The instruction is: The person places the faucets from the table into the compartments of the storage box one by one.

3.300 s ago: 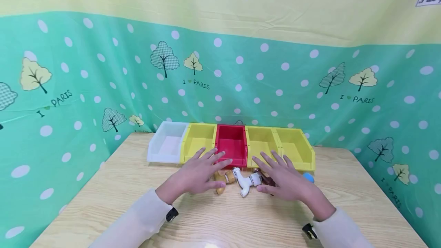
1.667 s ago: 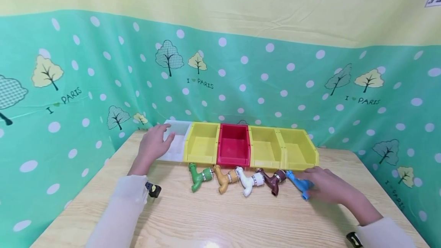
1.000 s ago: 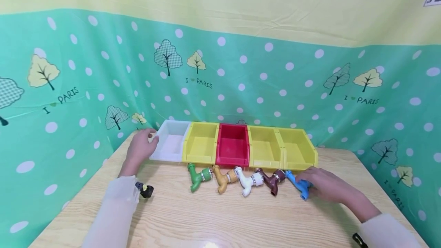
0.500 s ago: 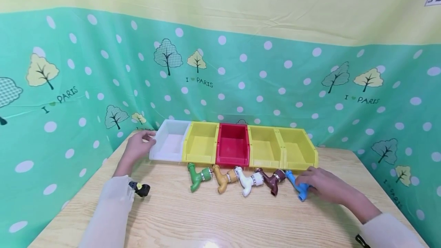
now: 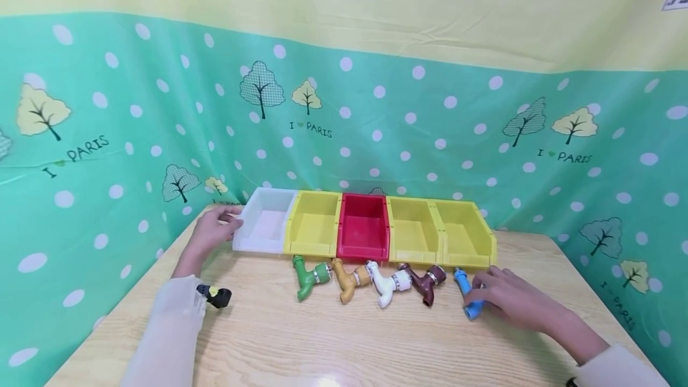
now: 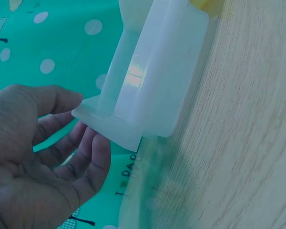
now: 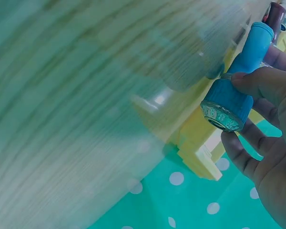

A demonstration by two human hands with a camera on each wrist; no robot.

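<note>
My left hand (image 5: 211, 235) holds the left side of a translucent white bin (image 5: 264, 224). In the left wrist view, the thumb lies at the rim's corner with the fingers curled beneath. At the right, my right hand (image 5: 518, 302) grips a blue plastic tap (image 7: 245, 62) between thumb and fingers, around its ribbed handle; the fingers hide part of it in the head view. To its left, a row of taps lies on the table: maroon (image 5: 427, 282), white (image 5: 386, 284), tan (image 5: 348, 279) and green (image 5: 307, 278).
Beside the white bin stand a yellow bin (image 5: 314, 226), a red bin (image 5: 364, 229) and two more yellow bins (image 5: 412, 229) in one joined row behind the taps. A patterned green and yellow curtain (image 5: 333, 94) encloses the wooden table (image 5: 344, 339) behind and at the sides.
Both hands hovered over the taps at first, then moved apart: left to the white bin, right to the blue tap. Lately the blue tap has shifted right and turned in my right hand.
</note>
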